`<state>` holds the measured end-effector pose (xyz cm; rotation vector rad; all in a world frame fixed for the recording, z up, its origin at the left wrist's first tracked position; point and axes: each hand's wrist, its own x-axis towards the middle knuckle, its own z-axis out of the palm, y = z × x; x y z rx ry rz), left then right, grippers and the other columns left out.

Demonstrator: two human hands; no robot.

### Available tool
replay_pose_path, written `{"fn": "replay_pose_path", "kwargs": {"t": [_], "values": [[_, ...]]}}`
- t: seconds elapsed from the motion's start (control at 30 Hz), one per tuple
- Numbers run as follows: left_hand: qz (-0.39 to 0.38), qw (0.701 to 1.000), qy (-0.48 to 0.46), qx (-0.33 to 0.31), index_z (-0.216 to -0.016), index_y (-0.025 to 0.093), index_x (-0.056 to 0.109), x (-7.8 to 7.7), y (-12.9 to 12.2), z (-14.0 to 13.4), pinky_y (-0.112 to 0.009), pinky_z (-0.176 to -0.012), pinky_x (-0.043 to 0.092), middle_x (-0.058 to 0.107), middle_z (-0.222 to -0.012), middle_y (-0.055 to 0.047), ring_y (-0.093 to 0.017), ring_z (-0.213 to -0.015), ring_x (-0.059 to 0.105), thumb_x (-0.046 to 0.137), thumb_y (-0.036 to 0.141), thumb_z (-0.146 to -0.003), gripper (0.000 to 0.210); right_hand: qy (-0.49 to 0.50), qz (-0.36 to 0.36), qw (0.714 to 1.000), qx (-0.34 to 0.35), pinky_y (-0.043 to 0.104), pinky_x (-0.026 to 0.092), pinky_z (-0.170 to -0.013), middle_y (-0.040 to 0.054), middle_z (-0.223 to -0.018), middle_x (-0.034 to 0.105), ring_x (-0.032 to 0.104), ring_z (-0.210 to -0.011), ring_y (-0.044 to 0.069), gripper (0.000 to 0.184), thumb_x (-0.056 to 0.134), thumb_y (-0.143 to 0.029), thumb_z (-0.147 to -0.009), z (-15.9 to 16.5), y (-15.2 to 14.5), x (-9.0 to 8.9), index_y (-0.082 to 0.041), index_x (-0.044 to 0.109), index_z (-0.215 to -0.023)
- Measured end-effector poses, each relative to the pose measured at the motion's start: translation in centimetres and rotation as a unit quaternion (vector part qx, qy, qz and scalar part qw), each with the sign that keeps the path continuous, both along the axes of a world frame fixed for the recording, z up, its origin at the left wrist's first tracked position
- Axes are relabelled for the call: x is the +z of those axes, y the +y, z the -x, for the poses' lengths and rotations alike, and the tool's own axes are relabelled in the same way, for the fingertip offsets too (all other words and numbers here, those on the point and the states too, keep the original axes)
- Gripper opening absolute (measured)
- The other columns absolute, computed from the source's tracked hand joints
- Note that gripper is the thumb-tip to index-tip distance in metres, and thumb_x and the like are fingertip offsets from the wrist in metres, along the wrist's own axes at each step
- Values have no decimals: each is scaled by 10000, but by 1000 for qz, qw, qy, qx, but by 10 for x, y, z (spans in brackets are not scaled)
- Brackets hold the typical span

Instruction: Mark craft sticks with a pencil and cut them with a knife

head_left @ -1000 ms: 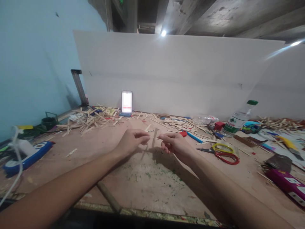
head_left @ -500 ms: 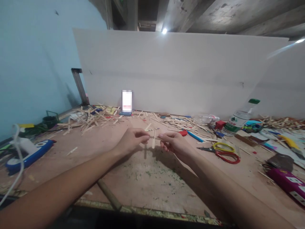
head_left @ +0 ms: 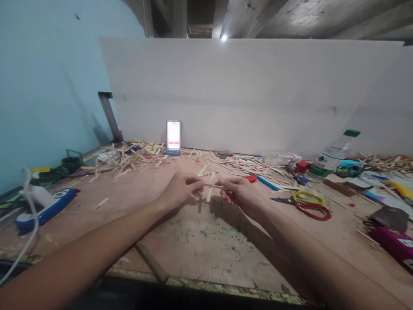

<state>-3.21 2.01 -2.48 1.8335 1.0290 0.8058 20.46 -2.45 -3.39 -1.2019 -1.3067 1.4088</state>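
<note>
Crossed wooden sticks (head_left: 211,189) held between two pinching hands above the middle of the tabletop (head_left: 180,254).

Left hand (head_left: 184,189) and right hand (head_left: 238,190) each have thumb and fingertips closed together, seemingly on opposite ends of the thin crosswise stick, while the other stick slants across it between them; whether the two are joined I cannot tell. The step in hand looks like holding or adjusting this cross; the next move seems to call for a light, level grip. Scissors (head_left: 312,206) lie toward the tabletop's right edge, loose sticks (head_left: 129,162) along the far edge.
</note>
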Motion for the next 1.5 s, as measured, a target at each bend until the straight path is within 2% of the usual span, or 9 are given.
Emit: {"fn": "replay_pose_path", "kwargs": {"t": [0.13, 0.43, 0.7, 0.9, 1.17, 1.5], "values": [[-26, 1000, 9, 5, -1183, 149, 724, 3, 1, 0, -405, -894, 662, 749, -1166, -70, -212, -1016, 742, 749, 390, -1049, 276, -3, 4, 1000, -8, 343, 641, -738, 55, -1095, 741, 722, -846, 175, 317, 711, -447, -1083, 1, 0, 0, -163, 712, -1223], [-36, 999, 31, 3, -1149, 147, 721, 1, 1, 0, -358, -812, 656, 747, -1062, -47, -175, -888, 730, 722, 417, -1068, 282, -15, 10, 1000, -17, 356, 644, -759, 62, -1111, 741, 727, -870, 183, 326, 710, -457, -1082, 0, -1, 5, -163, 712, -1224], [-62, 997, 44, -4, -1092, 145, 720, 10, -7, 3, -323, -749, 638, 731, -973, -25, -151, -801, 705, 713, 438, -1073, 294, -40, 9, 999, -13, 367, 651, -782, 67, -1142, 743, 735, -903, 192, 303, 730, -417, -1073, 1, -4, 6, -162, 713, -1236], [-57, 996, 53, -34, -1099, 142, 723, 11, -7, 3, -321, -753, 644, 739, -998, -29, -154, -826, 715, 748, 398, -1053, 261, -43, 5, 999, -16, 379, 654, -800, 71, -1167, 742, 738, -930, 200, 300, 735, -406, -1070, -1, -1, 4, -165, 711, -1248], [-59, 997, 49, -24, -1125, 143, 720, 7, -2, 2, -334, -774, 651, 743, -1038, -41, -166, -868, 726, 743, 402, -1056, 269, -16, 0, 1000, -7, 354, 644, -756, 61, -1106, 741, 726, -864, 181, 330, 707, -460, -1084, -2, -1, 2, -162, 712, -1225], [-104, 993, 60, -19, -1140, 146, 725, 8, -9, 1, -368, -823, 652, 748, -1050, -46, -180, -894, 732, 720, 441, -1067, 304, -37, -16, 999, 7, 339, 641, -740, 49, -1085, 739, 721, -848, 173, 272, 737, -402, -1069, -1, -4, 5, -161, 715, -1192]]}}
